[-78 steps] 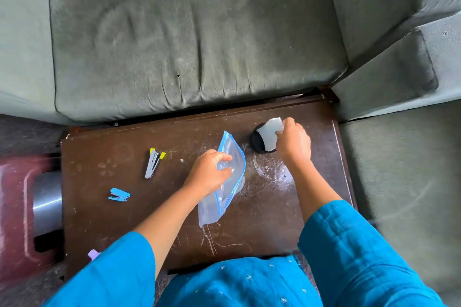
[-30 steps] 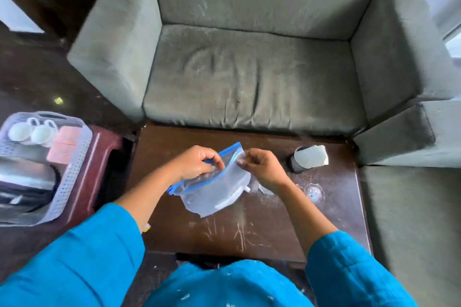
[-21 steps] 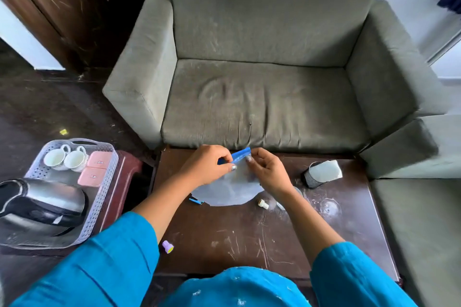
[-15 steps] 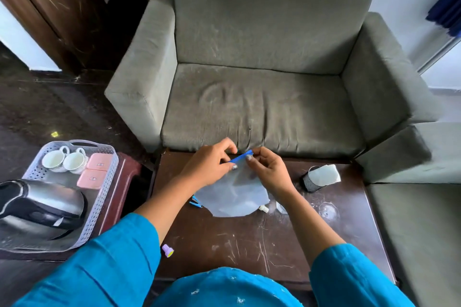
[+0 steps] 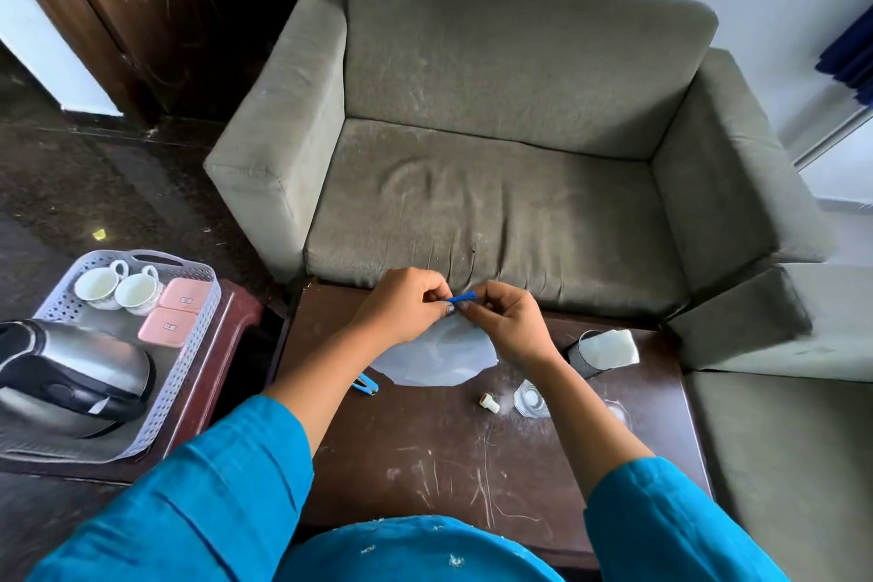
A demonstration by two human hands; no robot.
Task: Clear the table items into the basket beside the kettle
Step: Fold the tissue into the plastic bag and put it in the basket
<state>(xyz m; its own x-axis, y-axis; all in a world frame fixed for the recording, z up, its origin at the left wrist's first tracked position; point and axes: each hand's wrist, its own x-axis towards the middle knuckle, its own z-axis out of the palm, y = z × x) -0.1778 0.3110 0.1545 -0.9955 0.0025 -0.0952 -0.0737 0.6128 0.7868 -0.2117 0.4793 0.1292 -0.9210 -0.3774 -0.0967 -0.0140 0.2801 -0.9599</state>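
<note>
My left hand [image 5: 404, 310] and my right hand [image 5: 510, 324] both pinch the blue zip strip of a clear plastic zip bag [image 5: 439, 357], held above the far edge of the dark brown table [image 5: 425, 454]. On the table lie a blue clip [image 5: 366, 385], partly hidden by my left forearm, a small white cap [image 5: 486, 403], a small clear glass piece [image 5: 530, 399] and a black cup with a white pad [image 5: 602, 350] in it. The grey perforated basket [image 5: 189, 373] stands to the left on a red stool, with the steel kettle [image 5: 66, 373] in it.
Two white cups [image 5: 118, 288] and two pink boxes [image 5: 175, 310] sit in the basket's far end. A grey-green sofa [image 5: 496, 184] stands right behind the table and another seat [image 5: 779, 463] borders its right edge. Dark floor lies to the left.
My right hand left the black cup and joined my left on the bag. Both hands raised the bag and moved it toward the table's far edge. The view tilted up, showing basket and kettle.
</note>
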